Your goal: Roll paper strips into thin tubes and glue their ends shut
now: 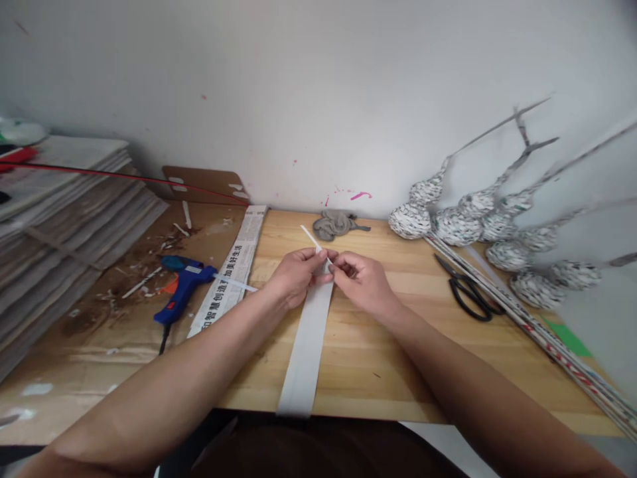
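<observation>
A long pale paper strip (pixel 307 345) runs from the table's front edge up to both hands near the middle. My left hand (pixel 297 273) is closed on the strip's far end, thumb on top. Pressed close beside it, my right hand (pixel 362 277) pinches the same end from the right. A thin, narrow white piece (pixel 309 236) sticks out beyond the fingers, up and to the left. The fingers hide most of the strip's tip.
A blue glue gun (pixel 185 292) lies at left by folded newspaper strips (pixel 226 279) and stacked paper (pixel 64 219). Grey cloth (pixel 334 226) lies near the wall. On the right are black scissors (pixel 468 295), paper rods (pixel 537 338) and several woven gourd shapes (pixel 458 226).
</observation>
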`<state>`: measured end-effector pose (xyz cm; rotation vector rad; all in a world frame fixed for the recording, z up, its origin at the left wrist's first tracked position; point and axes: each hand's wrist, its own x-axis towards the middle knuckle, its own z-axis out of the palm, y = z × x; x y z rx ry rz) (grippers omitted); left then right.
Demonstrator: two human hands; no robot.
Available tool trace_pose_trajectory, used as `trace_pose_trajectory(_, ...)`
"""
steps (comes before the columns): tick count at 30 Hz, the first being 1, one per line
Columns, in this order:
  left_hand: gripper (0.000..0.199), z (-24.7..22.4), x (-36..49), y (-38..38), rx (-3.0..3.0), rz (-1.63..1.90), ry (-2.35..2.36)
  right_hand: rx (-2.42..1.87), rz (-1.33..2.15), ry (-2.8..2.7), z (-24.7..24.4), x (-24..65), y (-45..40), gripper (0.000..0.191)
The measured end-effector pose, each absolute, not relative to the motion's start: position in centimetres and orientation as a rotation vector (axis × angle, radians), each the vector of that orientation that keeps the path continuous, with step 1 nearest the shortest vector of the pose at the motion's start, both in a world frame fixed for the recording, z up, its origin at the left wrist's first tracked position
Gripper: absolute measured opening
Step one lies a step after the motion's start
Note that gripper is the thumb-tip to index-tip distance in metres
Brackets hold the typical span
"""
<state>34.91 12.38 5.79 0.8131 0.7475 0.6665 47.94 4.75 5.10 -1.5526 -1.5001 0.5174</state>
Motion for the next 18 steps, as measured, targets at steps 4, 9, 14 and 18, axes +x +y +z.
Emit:
trace_pose_trajectory(4,0.011,5.8,34.7,13.3,0.803,0.769,0.751,-1.652,0.474,-1.600,4.9,49.7,5.3,0.022)
trace_pose_trajectory(9,0.011,6.0,34.5,13.4,0.865,0.677,0.730,-1.988,-0.017,-1.707,5.3,52.3,8.4,0.043)
trace_pose_trajectory(14,0.013,6.4,34.4,12.7,0.900,0.561,0.708,-2.302,-0.174,-1.701,5.3,52.8,13.4,0.043)
trace_pose_trajectory(18,0.014,6.9,34.3,12.7,0.924,0.529,0.688,-2.288,-0.107,-1.693,5.0,52.4,15.1,0.030)
